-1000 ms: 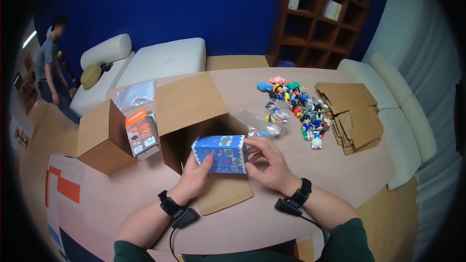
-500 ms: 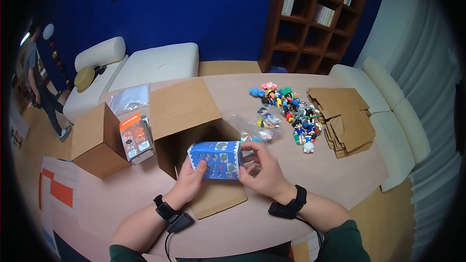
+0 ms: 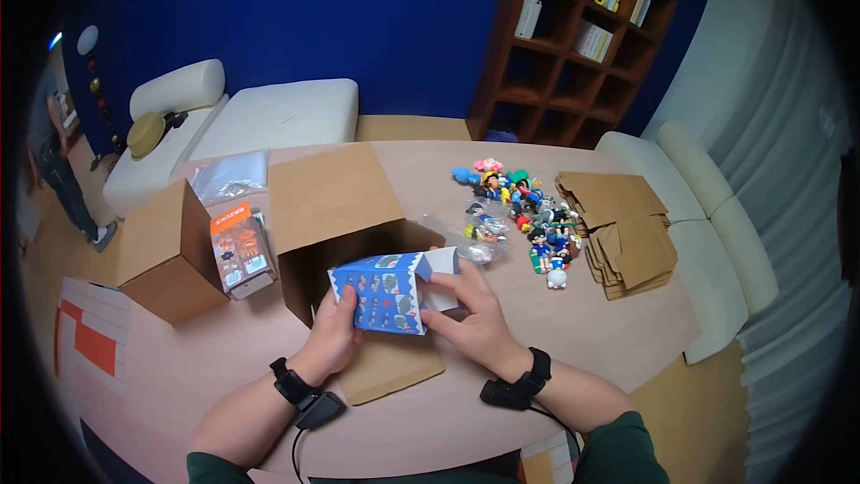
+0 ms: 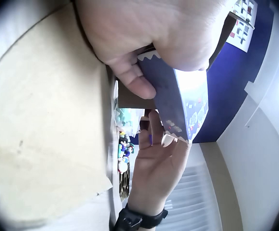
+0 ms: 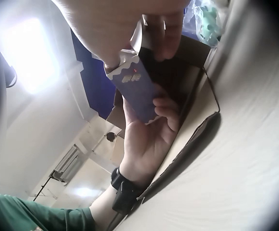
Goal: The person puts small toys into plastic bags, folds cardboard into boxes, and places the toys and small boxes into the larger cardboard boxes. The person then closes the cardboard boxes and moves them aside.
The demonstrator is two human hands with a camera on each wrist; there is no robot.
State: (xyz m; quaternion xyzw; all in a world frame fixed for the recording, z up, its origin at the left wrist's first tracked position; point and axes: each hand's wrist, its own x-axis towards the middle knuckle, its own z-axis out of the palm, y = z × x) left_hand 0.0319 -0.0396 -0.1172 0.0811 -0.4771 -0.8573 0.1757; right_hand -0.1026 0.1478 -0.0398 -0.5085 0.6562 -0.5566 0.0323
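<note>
The pale, smooth desk [image 3: 546, 341] spans the middle of the frame, and on it, left of centre, stands a large open carton [image 3: 336, 197] of matte brown cardboard, one flap raised and another spread toward the lower edge. A smaller brown carton [image 3: 172, 255] sits at the left, with an orange-topped printed box [image 3: 242, 253] just beside it. Flattened cardboard pieces [image 3: 632, 237] are stacked at the right, and a glossy, crinkled clear plastic bag [image 3: 230, 177] lies upper left. At the centre of the frame, a blue printed box [image 3: 374, 298] is held up in front of the large carton's mouth, its long axis running roughly left to right, tipped slightly down at the right. It is thin card with flat faces and scalloped white edging; its open end, with a white flap [image 3: 442, 262] standing out, faces the right hand [image 3: 481, 324]. The left hand [image 3: 331, 338] grips the opposite end, thumb on the printed face; the right hand's grip pinches the open end between thumb and fingers. Both hands touch it. Small, glossy, rounded figures [image 3: 540, 215] in many colours are heaped right of centre, beside the flattened cardboard.
</note>
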